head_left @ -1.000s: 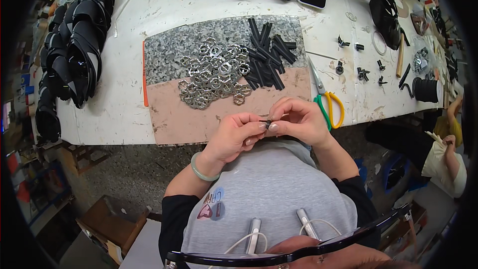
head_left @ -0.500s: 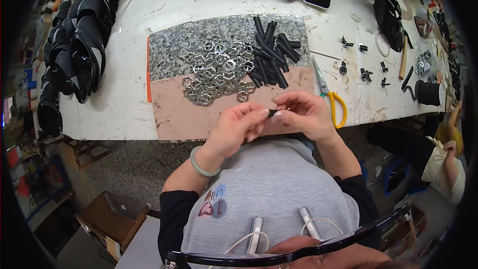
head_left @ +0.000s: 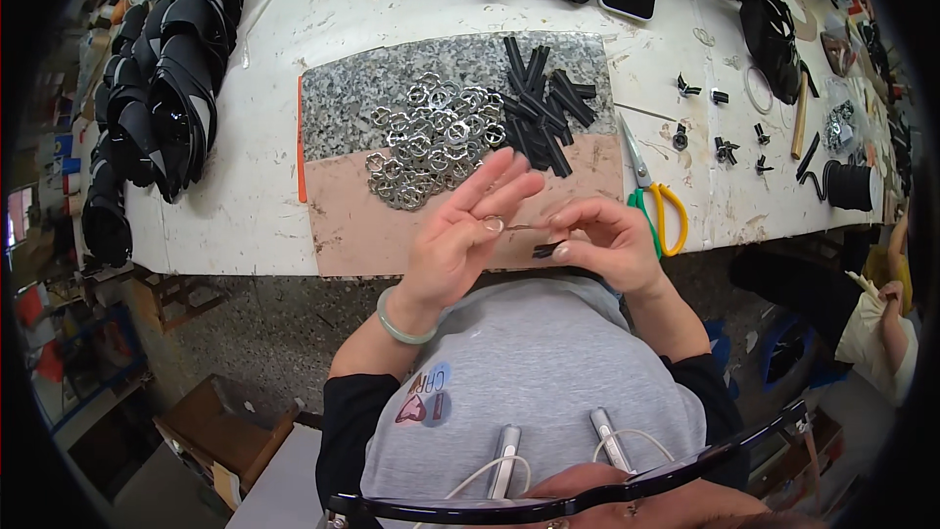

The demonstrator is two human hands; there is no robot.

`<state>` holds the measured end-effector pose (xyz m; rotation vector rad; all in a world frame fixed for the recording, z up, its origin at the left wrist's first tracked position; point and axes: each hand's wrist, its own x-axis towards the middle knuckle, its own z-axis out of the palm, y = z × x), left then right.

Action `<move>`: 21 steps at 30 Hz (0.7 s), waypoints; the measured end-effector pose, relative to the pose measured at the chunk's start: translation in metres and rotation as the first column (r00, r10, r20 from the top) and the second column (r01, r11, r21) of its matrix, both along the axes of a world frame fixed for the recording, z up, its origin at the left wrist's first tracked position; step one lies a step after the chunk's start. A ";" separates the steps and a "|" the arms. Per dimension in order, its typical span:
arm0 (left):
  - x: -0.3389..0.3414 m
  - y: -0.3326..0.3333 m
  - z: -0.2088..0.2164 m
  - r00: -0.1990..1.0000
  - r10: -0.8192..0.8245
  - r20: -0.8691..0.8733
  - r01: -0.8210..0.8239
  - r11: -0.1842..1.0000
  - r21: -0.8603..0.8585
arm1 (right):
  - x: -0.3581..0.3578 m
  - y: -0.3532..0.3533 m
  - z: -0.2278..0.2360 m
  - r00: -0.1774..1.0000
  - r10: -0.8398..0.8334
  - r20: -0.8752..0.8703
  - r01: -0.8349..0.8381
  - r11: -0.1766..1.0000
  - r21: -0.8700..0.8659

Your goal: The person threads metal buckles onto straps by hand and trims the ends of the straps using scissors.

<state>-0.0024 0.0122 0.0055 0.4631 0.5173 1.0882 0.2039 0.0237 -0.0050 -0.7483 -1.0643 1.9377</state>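
Over the near edge of the pink and speckled mat [head_left: 352, 225], seen from my head camera, my two hands meet just above my grey shirt [head_left: 534, 372]. My left hand [head_left: 460, 240] is loose, fingers spread and pointing up toward the pile of metal buckles [head_left: 431, 137], with a small metal ring [head_left: 493, 224] resting at its fingertips. My right hand [head_left: 607, 245] is pinched on a short black strap piece [head_left: 546, 250], thumb and forefinger closed around it. Ring and strap lie just beside each other between the hands; whether they touch I cannot tell. Beyond the buckles lies a heap of black strap pieces [head_left: 543, 98]. Scissors with yellow and green handles [head_left: 654, 206] lie right of the mat on the white table [head_left: 245, 206].
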 end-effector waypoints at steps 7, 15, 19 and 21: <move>0.020 -0.011 -0.007 0.997 0.010 0.075 -0.024 0.983 0.183 | -0.026 -0.003 0.013 0.933 -0.258 0.250 0.032 0.753 0.657; -0.003 -0.016 -0.001 0.967 -0.162 -0.197 0.140 0.983 -0.121 | -0.012 0.021 0.023 0.933 -0.313 0.176 -0.149 0.108 0.983; -0.009 -0.015 0.004 0.955 -0.207 -0.212 0.177 0.972 -0.153 | -0.010 0.028 0.030 0.944 -0.227 0.240 -0.241 0.024 0.970; -0.010 -0.018 -0.002 0.961 -0.117 -0.249 0.099 0.991 -0.086 | -0.008 0.030 0.033 0.942 -0.205 0.265 -0.263 0.036 0.964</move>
